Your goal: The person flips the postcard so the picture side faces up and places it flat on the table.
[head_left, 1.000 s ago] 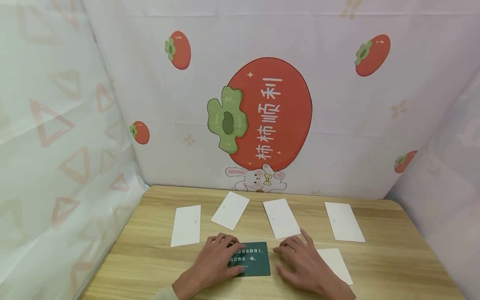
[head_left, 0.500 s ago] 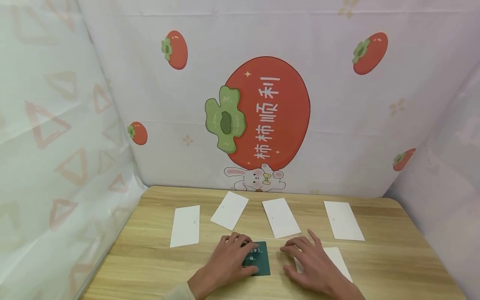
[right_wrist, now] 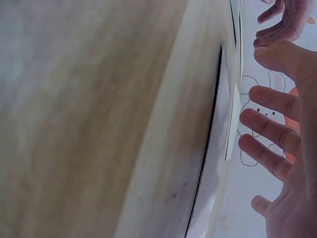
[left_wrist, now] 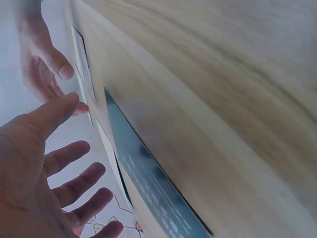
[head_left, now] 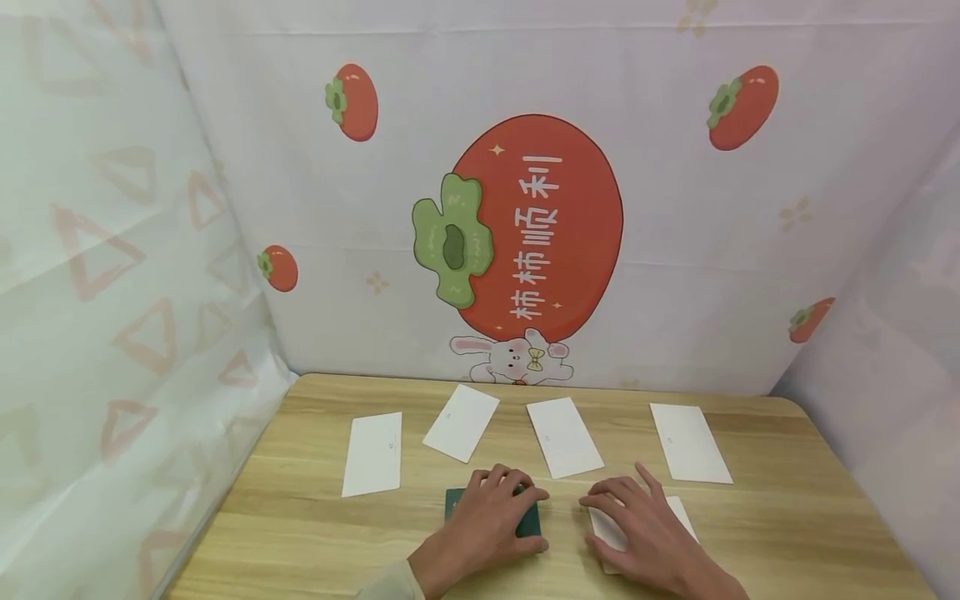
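A dark green card (head_left: 529,522) with white lettering lies near the front of the table. Over it is my left hand (head_left: 489,518), covering most of the card in the head view. In the left wrist view, the fingers are spread and a gap shows between them and the green card (left_wrist: 148,171). My right hand (head_left: 636,527) is above a white card (head_left: 606,528), hiding its middle. Loosely spread fingers (right_wrist: 270,129) and a white card (right_wrist: 210,158) below them appear in the right wrist view. Neither hand holds anything.
Farther back on the wooden table (head_left: 300,517) lie more white cards: one at left (head_left: 372,454), a slanted one (head_left: 461,422), one near the middle (head_left: 564,437) and one at right (head_left: 690,442). A printed cloth (head_left: 330,333) rises behind the table.
My left hand has slid rightward across the green card, baring its left end. My right hand has shifted a little to the right, over the white card. The cards have stayed put.
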Action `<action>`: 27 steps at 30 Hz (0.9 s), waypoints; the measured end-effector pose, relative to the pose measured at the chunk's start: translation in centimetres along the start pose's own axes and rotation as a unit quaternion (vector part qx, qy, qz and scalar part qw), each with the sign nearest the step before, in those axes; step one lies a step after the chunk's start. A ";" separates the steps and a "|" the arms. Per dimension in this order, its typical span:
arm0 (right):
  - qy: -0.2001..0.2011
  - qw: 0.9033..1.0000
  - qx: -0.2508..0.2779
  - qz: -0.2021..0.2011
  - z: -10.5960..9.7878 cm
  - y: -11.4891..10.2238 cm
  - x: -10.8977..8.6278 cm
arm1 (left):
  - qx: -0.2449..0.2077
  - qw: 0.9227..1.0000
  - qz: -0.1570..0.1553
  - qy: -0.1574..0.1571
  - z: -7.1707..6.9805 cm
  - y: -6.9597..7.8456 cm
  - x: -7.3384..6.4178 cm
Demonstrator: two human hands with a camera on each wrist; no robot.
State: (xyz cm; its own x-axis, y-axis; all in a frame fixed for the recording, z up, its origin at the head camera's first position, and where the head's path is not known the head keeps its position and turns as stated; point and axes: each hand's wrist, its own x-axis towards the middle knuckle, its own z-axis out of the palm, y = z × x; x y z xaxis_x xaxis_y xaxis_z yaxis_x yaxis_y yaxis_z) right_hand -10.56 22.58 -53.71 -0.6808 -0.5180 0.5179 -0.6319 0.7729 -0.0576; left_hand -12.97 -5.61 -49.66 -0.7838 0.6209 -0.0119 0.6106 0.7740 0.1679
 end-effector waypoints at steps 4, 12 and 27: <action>-0.006 1.000 -0.004 0.011 -0.1 0.2 -0.4 | 0.004 1.000 0.006 0.003 0.0 0.9 0.7; 0.010 1.000 -0.011 -0.005 -0.5 1.6 -1.4 | 0.021 0.999 0.014 0.021 0.6 1.7 1.5; 0.033 0.999 -0.001 -0.002 -1.5 3.7 -3.6 | 0.024 1.000 0.014 0.012 1.1 3.4 2.8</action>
State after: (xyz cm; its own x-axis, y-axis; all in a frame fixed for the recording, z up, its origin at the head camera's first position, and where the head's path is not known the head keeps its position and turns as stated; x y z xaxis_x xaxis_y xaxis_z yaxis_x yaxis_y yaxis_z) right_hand -9.90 27.87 -54.54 -0.6519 -0.4956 0.5739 -0.6336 0.7719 -0.0532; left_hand -12.93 -1.09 -50.22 -0.7678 0.6405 0.0155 0.6373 0.7611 0.1206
